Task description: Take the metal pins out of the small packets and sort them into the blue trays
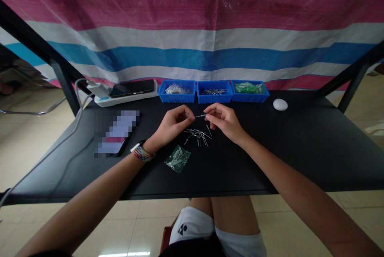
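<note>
Between my two hands is a thin metal pin [200, 116], level above the table, with a slightly thicker part near its right end. My left hand [177, 123] pinches its left end between thumb and forefinger. At the other end, the thumb and fingers of my right hand [223, 121] close on it. Just below them lies a loose pile of similar metal pins [198, 133] on the black table. A small clear bag with a green tint [177, 159] sits nearer to me, with several pale slender pieces in it.
Along the back stand three blue bins: one with clear bags [177, 97], one with metal pins [214, 98], one with green bags [250, 98]. A power strip [126, 99] carries a phone [132, 88]. A blurred-out device [120, 133] lies left, a white oval object [280, 105] right.
</note>
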### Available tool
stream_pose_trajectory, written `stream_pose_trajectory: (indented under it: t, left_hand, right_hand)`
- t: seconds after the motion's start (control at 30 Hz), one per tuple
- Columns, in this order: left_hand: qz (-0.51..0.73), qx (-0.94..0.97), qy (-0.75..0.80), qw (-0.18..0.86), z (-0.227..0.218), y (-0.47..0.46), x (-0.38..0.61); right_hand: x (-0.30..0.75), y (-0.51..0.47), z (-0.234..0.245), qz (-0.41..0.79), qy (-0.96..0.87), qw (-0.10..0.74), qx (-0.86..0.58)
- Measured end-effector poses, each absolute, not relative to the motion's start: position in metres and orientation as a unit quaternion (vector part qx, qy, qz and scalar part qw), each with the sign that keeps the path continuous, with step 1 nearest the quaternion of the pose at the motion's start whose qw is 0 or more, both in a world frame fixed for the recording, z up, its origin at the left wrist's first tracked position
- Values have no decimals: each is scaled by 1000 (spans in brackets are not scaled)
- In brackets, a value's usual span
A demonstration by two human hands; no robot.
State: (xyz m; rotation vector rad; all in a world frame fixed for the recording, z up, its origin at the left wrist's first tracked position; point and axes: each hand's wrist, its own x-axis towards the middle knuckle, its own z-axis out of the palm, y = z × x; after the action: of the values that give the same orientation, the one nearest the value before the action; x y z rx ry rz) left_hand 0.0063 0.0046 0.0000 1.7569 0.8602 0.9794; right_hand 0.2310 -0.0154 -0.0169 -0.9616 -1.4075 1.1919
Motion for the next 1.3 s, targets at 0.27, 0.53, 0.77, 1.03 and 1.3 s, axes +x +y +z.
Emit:
stream_pose_trajectory:
  t: [0.27, 0.53, 0.77, 1.03, 1.3]
  left_hand:
    - [401, 726, 346, 438, -5, 5, 5]
    - [409, 715, 340, 455, -2, 5, 7]
    - [403, 704, 336, 479, 2, 4, 6]
    - [401, 701, 338, 484, -1, 4, 7]
    - [393, 711, 344, 471, 0, 6, 5]
  right_hand:
    - [230, -15, -16, 504, -574, 514, -391]
    - [237, -4, -13, 416, -576, 574, -407]
    - [273, 40, -23, 224, -563, 588, -536]
    - [268, 7, -17, 205, -683, 497, -495]
    - [246, -15, -14, 183, -781, 280, -527]
